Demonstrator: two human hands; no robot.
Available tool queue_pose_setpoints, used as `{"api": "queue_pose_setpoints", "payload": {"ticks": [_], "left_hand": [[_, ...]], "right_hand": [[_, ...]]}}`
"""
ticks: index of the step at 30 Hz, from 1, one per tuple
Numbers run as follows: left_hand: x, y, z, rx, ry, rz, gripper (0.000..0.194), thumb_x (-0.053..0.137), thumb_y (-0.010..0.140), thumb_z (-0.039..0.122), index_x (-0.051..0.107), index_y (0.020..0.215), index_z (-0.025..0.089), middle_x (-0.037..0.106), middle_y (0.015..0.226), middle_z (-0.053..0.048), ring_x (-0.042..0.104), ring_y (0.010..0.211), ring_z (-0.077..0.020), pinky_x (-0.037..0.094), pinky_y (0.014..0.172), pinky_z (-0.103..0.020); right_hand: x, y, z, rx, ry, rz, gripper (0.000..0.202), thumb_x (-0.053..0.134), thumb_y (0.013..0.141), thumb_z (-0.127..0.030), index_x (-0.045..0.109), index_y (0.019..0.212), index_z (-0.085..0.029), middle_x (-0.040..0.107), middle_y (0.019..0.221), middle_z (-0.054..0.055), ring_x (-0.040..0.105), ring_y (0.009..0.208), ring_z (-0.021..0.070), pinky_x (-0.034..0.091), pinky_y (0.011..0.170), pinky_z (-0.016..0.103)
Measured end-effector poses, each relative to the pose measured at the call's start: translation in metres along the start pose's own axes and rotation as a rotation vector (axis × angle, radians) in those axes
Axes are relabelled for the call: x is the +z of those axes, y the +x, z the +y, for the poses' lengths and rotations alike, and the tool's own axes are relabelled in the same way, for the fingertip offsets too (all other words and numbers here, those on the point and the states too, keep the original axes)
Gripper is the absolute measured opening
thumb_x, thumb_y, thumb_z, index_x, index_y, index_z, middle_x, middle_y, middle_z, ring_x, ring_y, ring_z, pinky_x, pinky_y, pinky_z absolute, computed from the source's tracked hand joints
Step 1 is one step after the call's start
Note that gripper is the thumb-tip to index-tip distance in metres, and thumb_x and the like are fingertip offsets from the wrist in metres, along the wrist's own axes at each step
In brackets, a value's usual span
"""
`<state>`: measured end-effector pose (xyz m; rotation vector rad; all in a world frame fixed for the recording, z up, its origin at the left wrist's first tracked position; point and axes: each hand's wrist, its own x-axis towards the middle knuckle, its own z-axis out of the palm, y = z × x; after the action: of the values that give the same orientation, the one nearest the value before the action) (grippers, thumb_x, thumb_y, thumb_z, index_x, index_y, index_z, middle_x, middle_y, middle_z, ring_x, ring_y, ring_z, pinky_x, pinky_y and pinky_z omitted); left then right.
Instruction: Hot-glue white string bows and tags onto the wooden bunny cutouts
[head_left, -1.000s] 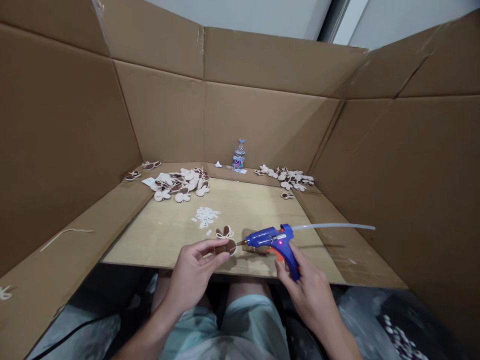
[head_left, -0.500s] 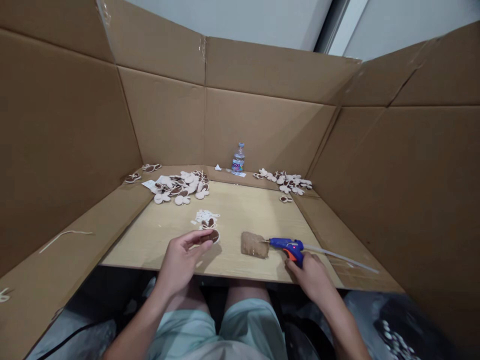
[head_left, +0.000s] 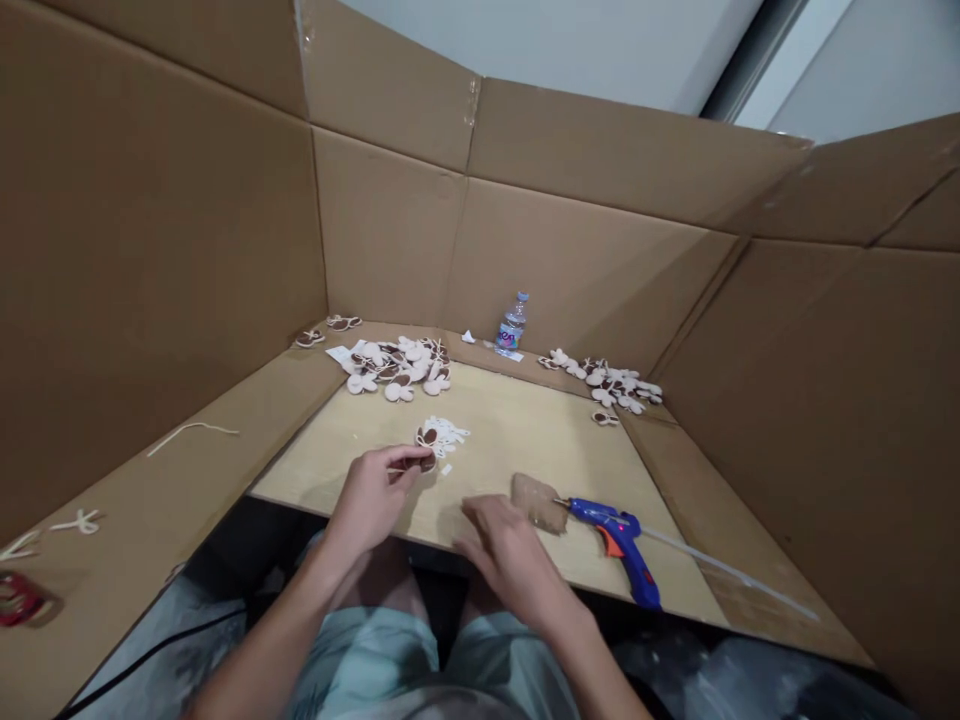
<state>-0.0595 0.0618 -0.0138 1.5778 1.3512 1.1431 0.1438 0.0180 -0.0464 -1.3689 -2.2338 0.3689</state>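
My left hand (head_left: 379, 490) pinches a small brown and cream bunny-shaped ornament (head_left: 427, 440) with a cream string bow, above the board's near left part. Just behind it lies a loose heap of little white tags (head_left: 448, 435). My right hand (head_left: 499, 545), slightly blurred, is over the board's front edge, its thumb and fingers apart and nothing visible in them. To its right rests a blue glue gun (head_left: 611, 530) with an orange trigger and a long clear glue stick out of its back. The gun's nozzle touches a brown pad (head_left: 538, 502).
A pile of bunny ornaments (head_left: 397, 368) lies at the back left, another pile (head_left: 615, 385) at the back right. A water bottle (head_left: 511, 325) stands at the back. Cardboard walls (head_left: 585, 270) surround the board. String pieces (head_left: 79, 522) and a red object (head_left: 21, 598) lie at left.
My right hand has let go of the glue gun and moved left toward my left hand. The gun now lies on the board. The view has turned left.
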Motion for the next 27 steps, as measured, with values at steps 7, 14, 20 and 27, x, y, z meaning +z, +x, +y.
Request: {"api": "queue_pose_setpoints", "payload": {"ticks": [7,14,20,27], "left_hand": [[-0.002,-0.001,-0.003,0.003,-0.068,-0.007,0.025,0.058,0.080,0.022,0.073,0.098,0.015,0.074,0.104,-0.009,0.069,0.096,-0.0231,0.053,0.086,-0.033],[0.001,-0.002,-0.001,0.036,-0.068,-0.019,0.022,0.058,0.081,0.020,0.073,0.097,0.017,0.075,0.101,-0.006,0.069,0.095,-0.0218,0.054,0.084,-0.032],[0.008,-0.010,0.010,0.022,-0.228,-0.078,0.022,0.063,0.079,0.021,0.073,0.098,0.016,0.075,0.101,-0.007,0.069,0.095,-0.0213,0.055,0.086,-0.031],[0.017,-0.022,0.022,0.052,-0.309,-0.152,0.021,0.067,0.078,0.023,0.072,0.098,0.017,0.074,0.103,-0.007,0.068,0.098,-0.0208,0.054,0.087,-0.030]], "right_hand": [[0.027,0.029,-0.011,-0.150,-0.040,-0.039,0.053,0.068,0.081,-0.035,0.053,0.126,-0.013,0.059,0.127,0.018,0.052,0.118,0.0329,0.042,0.095,0.049],[0.048,-0.008,-0.005,0.101,0.486,0.260,0.007,0.064,0.083,-0.021,0.071,0.081,-0.020,0.072,0.078,0.005,0.067,0.074,0.0202,0.052,0.069,0.032],[0.035,-0.004,-0.013,0.484,1.216,0.513,0.027,0.083,0.063,-0.028,0.063,0.078,-0.017,0.073,0.072,0.005,0.067,0.063,0.0156,0.054,0.059,0.024],[0.012,-0.003,-0.020,0.447,1.296,0.653,0.029,0.083,0.063,-0.022,0.061,0.081,-0.017,0.070,0.074,0.000,0.066,0.063,0.0125,0.054,0.059,0.023]]}}
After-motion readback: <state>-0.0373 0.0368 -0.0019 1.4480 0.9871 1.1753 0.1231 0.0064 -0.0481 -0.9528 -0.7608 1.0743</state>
